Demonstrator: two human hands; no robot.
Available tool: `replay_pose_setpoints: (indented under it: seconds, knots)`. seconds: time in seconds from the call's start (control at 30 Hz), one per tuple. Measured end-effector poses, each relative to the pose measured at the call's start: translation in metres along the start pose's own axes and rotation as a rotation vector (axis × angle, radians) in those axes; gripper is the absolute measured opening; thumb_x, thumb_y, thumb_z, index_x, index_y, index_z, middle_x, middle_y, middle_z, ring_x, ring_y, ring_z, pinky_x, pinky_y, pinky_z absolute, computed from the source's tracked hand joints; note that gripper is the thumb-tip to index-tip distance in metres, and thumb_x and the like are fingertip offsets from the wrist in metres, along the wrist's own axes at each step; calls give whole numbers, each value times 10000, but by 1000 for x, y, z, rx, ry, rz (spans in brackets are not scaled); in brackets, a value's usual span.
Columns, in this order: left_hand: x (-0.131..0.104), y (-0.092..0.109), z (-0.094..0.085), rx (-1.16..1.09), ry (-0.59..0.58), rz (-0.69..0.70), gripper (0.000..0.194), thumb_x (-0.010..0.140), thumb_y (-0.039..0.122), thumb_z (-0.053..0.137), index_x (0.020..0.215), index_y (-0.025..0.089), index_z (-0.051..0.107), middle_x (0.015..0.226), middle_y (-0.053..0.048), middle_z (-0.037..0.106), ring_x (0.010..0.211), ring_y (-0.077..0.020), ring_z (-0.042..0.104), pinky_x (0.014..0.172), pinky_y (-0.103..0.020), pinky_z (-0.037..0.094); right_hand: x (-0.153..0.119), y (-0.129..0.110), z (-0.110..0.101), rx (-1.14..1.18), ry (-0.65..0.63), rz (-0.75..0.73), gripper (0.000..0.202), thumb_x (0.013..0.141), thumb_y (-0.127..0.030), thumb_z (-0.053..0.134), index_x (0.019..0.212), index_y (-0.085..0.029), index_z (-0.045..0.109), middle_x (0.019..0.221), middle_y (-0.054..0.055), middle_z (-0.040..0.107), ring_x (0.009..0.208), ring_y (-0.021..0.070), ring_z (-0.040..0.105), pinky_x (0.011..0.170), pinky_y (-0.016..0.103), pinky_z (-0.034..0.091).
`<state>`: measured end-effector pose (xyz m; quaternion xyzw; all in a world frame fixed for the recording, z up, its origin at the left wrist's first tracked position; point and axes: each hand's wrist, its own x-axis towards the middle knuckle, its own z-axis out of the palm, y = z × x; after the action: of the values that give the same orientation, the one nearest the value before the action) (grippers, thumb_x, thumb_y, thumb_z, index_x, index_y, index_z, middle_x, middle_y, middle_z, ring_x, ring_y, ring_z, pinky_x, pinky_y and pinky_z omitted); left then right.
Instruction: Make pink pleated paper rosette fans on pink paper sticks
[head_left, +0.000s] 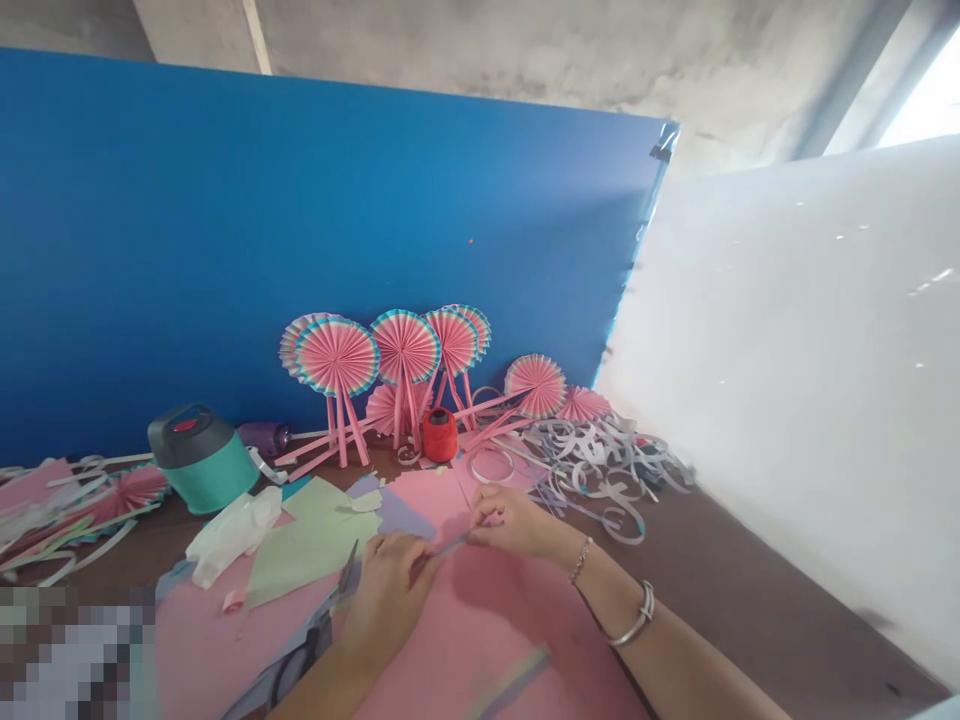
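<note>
A narrow greyish-purple paper strip (pixel 453 545) stretches between my two hands above a large sheet of pink paper (pixel 487 630). My left hand (pixel 394 592) pinches its near-left end with curled fingers. At the other end, the thumb and fingertips of my right hand (pixel 514 522) are closed on it. Partly hidden behind my left hand lies a pair of scissors (pixel 348 566), its blade tip pointing away. Another strip, pale green and purple (pixel 514 682), rests on the pink paper near the front and looks blurred.
Several round pleated paper fans (pixel 337 357) lean on the blue partition (pixel 225 220). A red container (pixel 439 437) stands before them. Curled white paper strips (pixel 592 450) are heaped at right. A teal jug (pixel 206 470), crumpled white paper (pixel 234 535) and green paper (pixel 307 545) lie left.
</note>
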<state>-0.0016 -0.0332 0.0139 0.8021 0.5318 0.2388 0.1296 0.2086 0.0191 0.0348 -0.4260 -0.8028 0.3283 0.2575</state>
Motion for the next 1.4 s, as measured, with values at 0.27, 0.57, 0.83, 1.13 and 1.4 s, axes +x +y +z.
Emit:
replay_pose_setpoints:
  seconds: [0.27, 0.57, 0.83, 1.13, 1.4]
  knots:
    - [-1, -1, 6, -44, 58, 50, 211, 882, 285, 477, 742, 214, 618, 729, -5, 643, 749, -188, 579, 806, -369, 368, 2, 4, 18, -163, 36, -122, 134, 687, -319, 756, 679, -198, 700, 791, 21, 649, 788, 158, 568, 767, 297, 438]
    - [2, -7, 2, -93, 27, -27, 215, 860, 281, 471, 714, 212, 613, 746, -13, 646, 766, -192, 573, 821, -379, 357, 1, 24, -13, 149, 14, 8, 103, 689, -244, 681, 627, -163, 695, 753, 23, 618, 680, 121, 559, 667, 252, 454]
    - [2, -10, 3, -102, 26, -41, 226, 860, 304, 464, 712, 220, 613, 757, -13, 651, 775, -199, 578, 834, -385, 349, 0, 25, -15, 129, 0, -18, 101, 693, -230, 638, 630, -182, 702, 669, 13, 637, 656, 131, 561, 667, 263, 450]
    - [2, -11, -1, -117, 38, -58, 234, 848, 295, 444, 680, 219, 587, 724, -11, 633, 735, -193, 565, 825, -372, 366, 1, 22, -19, 377, 129, 124, 190, 643, -342, 696, 580, -163, 692, 624, 17, 624, 582, 115, 506, 554, 240, 397]
    - [6, -21, -2, -241, 127, -227, 252, 797, 342, 456, 614, 209, 567, 633, 6, 559, 646, -171, 520, 665, -285, 384, -5, 42, -38, -326, 514, 286, 357, 843, -361, 486, 582, -175, 644, 712, 47, 640, 749, 187, 550, 691, 313, 397]
